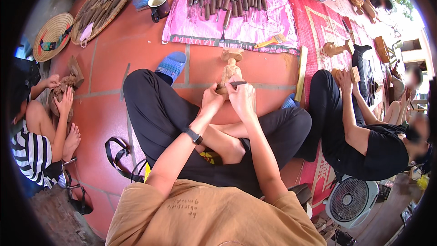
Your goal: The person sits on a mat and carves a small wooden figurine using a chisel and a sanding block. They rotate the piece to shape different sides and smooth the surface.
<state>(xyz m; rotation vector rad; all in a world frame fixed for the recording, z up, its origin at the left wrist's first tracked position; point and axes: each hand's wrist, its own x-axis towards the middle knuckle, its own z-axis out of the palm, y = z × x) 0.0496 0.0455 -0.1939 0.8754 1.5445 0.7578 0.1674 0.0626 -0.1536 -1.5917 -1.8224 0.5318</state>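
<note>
A carved wooden figure (pixel 231 70) stretches away from me over the tiles, in front of my crossed legs. Its wider end points toward the pink sheet. My left hand (pixel 212 101) is closed around the near end of the carving. Close beside it, the fingers of my right hand (pixel 243 96) pinch a small, dark, thin tool (pixel 238 83) against the wood. The tool's exact kind is too small to make out. Both hands partly hide the near end of the figure.
A pink sheet (pixel 177 26) carries rows of wooden-handled carving tools (pixel 227 1) and a yellow-handled brush (pixel 271 41). Nearby are a mug (pixel 158 7), a blue slipper (pixel 171 66), a wooden strip (pixel 301 73) and a fan (pixel 350 200). People work on carvings at both sides.
</note>
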